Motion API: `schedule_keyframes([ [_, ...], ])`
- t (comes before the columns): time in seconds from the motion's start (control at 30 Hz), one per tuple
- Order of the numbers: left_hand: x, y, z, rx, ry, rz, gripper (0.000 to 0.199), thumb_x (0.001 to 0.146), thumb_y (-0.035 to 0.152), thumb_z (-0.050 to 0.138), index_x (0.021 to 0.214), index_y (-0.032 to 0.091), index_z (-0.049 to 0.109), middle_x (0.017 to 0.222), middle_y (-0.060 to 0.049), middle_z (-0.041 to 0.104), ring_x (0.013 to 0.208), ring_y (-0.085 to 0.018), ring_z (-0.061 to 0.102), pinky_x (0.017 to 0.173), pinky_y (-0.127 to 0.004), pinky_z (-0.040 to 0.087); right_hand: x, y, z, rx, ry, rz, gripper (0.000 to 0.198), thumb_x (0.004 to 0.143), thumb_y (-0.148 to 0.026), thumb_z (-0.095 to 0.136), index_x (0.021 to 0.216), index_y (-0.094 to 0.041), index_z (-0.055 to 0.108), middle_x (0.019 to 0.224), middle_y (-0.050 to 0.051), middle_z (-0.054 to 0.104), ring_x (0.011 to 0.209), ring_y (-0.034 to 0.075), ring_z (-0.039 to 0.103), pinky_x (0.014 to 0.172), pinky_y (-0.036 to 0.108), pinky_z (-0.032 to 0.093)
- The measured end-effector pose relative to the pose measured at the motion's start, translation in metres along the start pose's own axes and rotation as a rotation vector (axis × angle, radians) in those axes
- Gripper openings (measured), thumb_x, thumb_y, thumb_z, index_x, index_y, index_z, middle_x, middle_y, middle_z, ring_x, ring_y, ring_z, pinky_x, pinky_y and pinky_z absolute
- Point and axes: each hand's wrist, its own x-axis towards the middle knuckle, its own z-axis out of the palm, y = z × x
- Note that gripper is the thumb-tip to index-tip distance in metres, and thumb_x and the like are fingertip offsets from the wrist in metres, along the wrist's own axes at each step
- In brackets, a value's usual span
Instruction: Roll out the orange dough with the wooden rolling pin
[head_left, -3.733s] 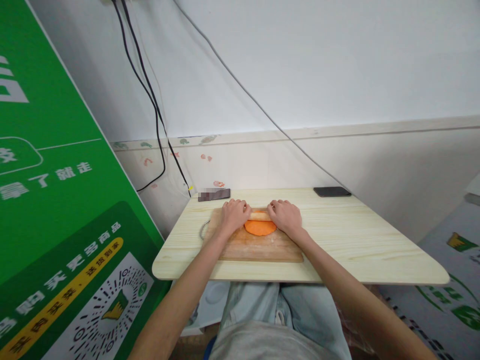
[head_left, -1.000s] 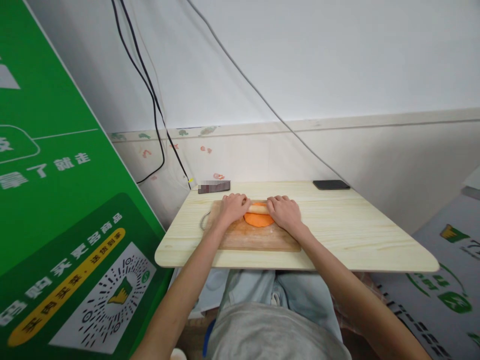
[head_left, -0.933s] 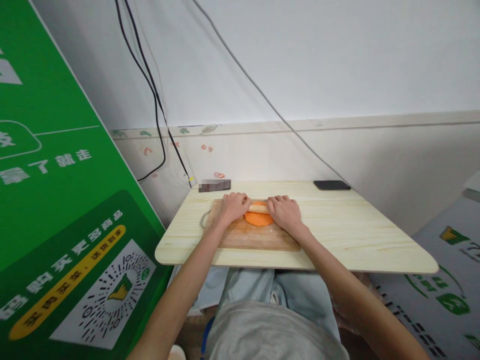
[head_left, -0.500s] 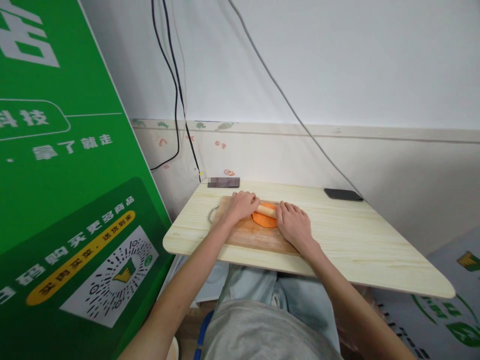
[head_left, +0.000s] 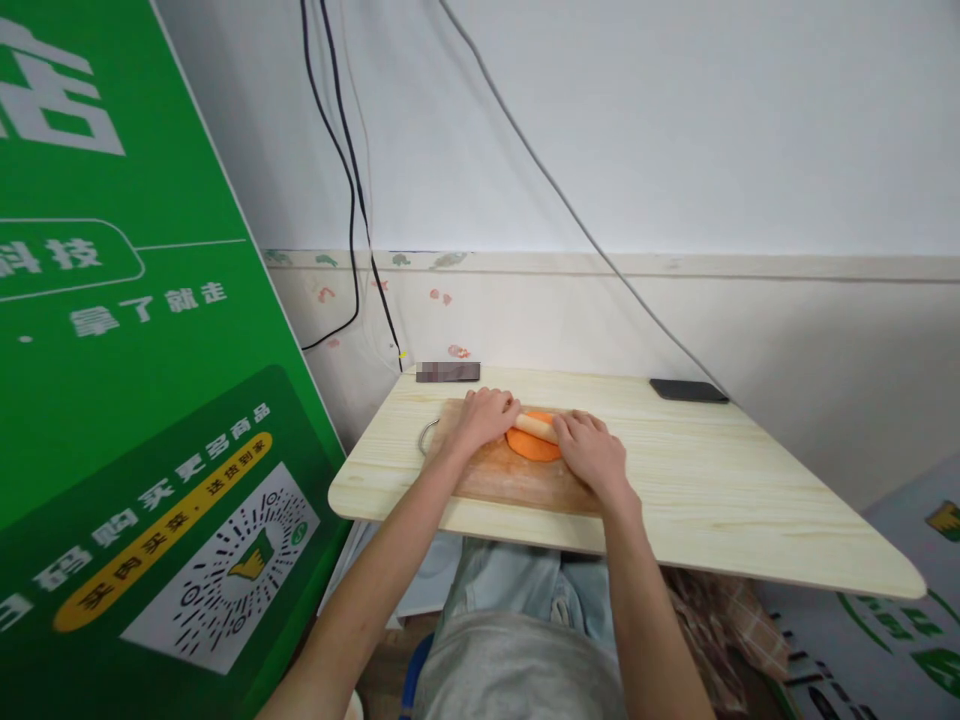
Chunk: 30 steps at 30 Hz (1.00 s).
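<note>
**Orange dough under a rolling pin**

Orange dough is seen from the head camera, lying flat on a wooden board. The board is set on a pale wooden table, near its left end. A metal ring is fixed to the board's left edge.

A rolling pin is laid across the far part of the dough and touches it. Only the middle of the pin is seen, because both ends are covered by hands. The left hand is pressed down on the left end, with the fingers curled loosely over it. The right hand is pressed down on the right end in the same way. Neither hand is closed in a tight fist. The pin is tilted a little, with its left end farther away.

A dark phone is laid at the far right of the table, well apart from the board. A blurred dark strip is laid at the far left edge. A green sign is stood on the left, and cables are hung down the white wall.
</note>
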Motion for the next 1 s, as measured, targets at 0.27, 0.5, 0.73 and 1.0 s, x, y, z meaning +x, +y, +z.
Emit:
schedule_keyframes([
  [0.27, -0.001, 0.004, -0.005, 0.029, -0.027, 0.006, 0.045, 0.113, 0.036, 0.04, 0.109, 0.024, 0.083, 0.119, -0.011, 0.083, 0.114, -0.028, 0.073, 0.099, -0.038, 0.05, -0.014, -0.004, 0.019, 0.117, 0.27, 0.069, 0.046, 0.114, -0.042, 0.039, 0.137, -0.028, 0.076, 0.156, 0.008, 0.067, 0.154, 0.031, 0.044, 0.121, 0.048, 0.034],
  [0.5, -0.002, 0.006, -0.005, 0.056, -0.012, -0.014, 0.046, 0.113, 0.036, 0.039, 0.11, 0.023, 0.083, 0.117, -0.012, 0.084, 0.112, -0.028, 0.074, 0.098, -0.038, 0.05, -0.005, 0.001, 0.019, 0.121, 0.271, 0.146, 0.046, 0.113, -0.03, 0.038, 0.141, -0.024, 0.074, 0.161, 0.011, 0.062, 0.16, 0.034, 0.039, 0.126, 0.056, 0.031],
  [0.73, -0.003, 0.005, -0.004, 0.058, -0.012, -0.001, 0.043, 0.113, 0.034, 0.04, 0.11, 0.024, 0.082, 0.12, -0.01, 0.083, 0.114, -0.027, 0.073, 0.099, -0.037, 0.049, -0.024, 0.005, 0.006, 0.118, 0.026, -0.056, 0.044, 0.115, -0.035, 0.035, 0.143, -0.028, 0.068, 0.159, 0.008, 0.064, 0.152, 0.026, 0.048, 0.12, 0.047, 0.042],
  [1.0, -0.002, 0.005, -0.004, 0.06, -0.028, 0.02, 0.045, 0.114, 0.033, 0.038, 0.109, 0.024, 0.082, 0.12, -0.008, 0.083, 0.112, -0.025, 0.073, 0.097, -0.034, 0.048, -0.026, -0.001, 0.008, 0.104, 0.091, -0.026, 0.043, 0.115, -0.043, 0.039, 0.143, -0.029, 0.068, 0.16, 0.009, 0.063, 0.155, 0.029, 0.042, 0.122, 0.053, 0.037],
])
